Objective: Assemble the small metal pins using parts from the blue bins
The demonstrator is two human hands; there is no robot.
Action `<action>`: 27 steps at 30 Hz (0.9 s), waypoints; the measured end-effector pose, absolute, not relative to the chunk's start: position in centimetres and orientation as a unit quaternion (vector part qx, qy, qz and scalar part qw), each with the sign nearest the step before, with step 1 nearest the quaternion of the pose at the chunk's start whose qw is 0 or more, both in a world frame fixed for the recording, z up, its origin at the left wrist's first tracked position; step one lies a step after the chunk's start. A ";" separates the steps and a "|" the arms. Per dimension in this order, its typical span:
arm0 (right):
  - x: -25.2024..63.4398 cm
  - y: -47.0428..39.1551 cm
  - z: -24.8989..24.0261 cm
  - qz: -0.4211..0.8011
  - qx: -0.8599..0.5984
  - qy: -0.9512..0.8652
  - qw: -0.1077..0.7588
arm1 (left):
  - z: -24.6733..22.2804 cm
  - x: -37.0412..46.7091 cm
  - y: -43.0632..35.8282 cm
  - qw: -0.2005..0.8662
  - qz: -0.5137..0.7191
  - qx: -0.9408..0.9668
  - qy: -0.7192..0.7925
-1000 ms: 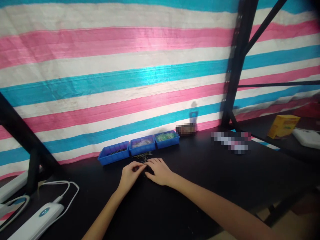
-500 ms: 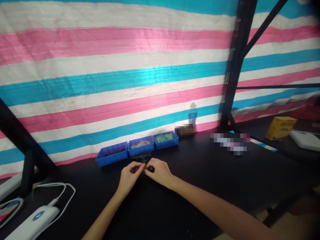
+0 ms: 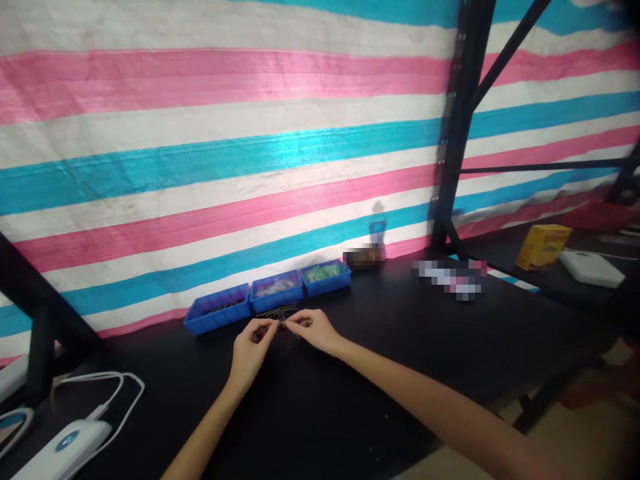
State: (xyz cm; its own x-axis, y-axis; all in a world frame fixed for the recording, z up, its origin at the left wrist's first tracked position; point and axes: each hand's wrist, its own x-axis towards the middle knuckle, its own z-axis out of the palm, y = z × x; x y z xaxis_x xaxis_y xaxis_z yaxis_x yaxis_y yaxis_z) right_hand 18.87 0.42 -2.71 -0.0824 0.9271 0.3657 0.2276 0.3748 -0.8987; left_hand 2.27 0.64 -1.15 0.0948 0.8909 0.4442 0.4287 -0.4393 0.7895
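My left hand (image 3: 250, 343) and my right hand (image 3: 320, 331) hover close together over the black table, thumb and fingertips pinched on each. Whatever is between the fingertips is too small to make out. A narrow gap separates the two pinches. Just behind them lies a loose pile of thin, dark and golden stick-like pieces (image 3: 277, 311). Three blue bins stand in a row beyond the pile: the left bin (image 3: 219, 318) holds small dark pieces, the middle bin (image 3: 277, 300) pale clear ones, and the right bin (image 3: 326, 284) green and clear ones.
A white device (image 3: 65, 447) with a white cable (image 3: 135, 380) lies at the front left. Black frame posts (image 3: 445, 167) rise behind the table, before a striped sheet (image 3: 225, 147). Farther right are blurred-out items (image 3: 450, 280), a yellow box (image 3: 543, 247) and a white device (image 3: 593, 268).
My fingertips, which met half a second ago, have moved slightly apart. The whole view has shifted a little, so the scene sits farther left.
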 end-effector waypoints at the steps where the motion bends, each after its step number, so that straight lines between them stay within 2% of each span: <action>1: 18.9 0.5 -2.8 0.353 -0.444 -0.647 0.509 | -1.2 2.3 0.7 0.243 0.479 0.701 0.468; 5: 19.0 0.5 -3.1 0.354 -0.457 -0.675 0.459 | -1.1 2.3 0.6 0.241 0.478 0.709 0.459; 13: 19.2 -0.4 -2.4 0.246 -0.497 -0.759 0.342 | -1.1 2.7 0.2 0.218 0.437 0.762 0.426; 19: 19.1 0.3 -3.1 0.314 -0.471 -0.725 0.393 | -1.2 2.6 0.3 0.223 0.453 0.749 0.429; 24: 18.9 0.6 -3.1 0.401 -0.434 -0.650 0.477 | -1.2 2.4 0.6 0.241 0.470 0.720 0.450; 27: 18.8 0.4 -2.6 0.420 -0.427 -0.603 0.528 | -1.3 2.6 0.3 0.217 0.456 0.744 0.437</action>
State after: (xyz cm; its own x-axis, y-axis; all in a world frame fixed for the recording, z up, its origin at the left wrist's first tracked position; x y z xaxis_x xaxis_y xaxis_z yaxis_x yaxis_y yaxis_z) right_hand 18.78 0.41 -2.64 -0.0790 0.9575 0.2773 0.0713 0.2829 -0.9565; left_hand 2.59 0.28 -1.28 0.2024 0.8483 0.4894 0.4514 -0.5243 0.7221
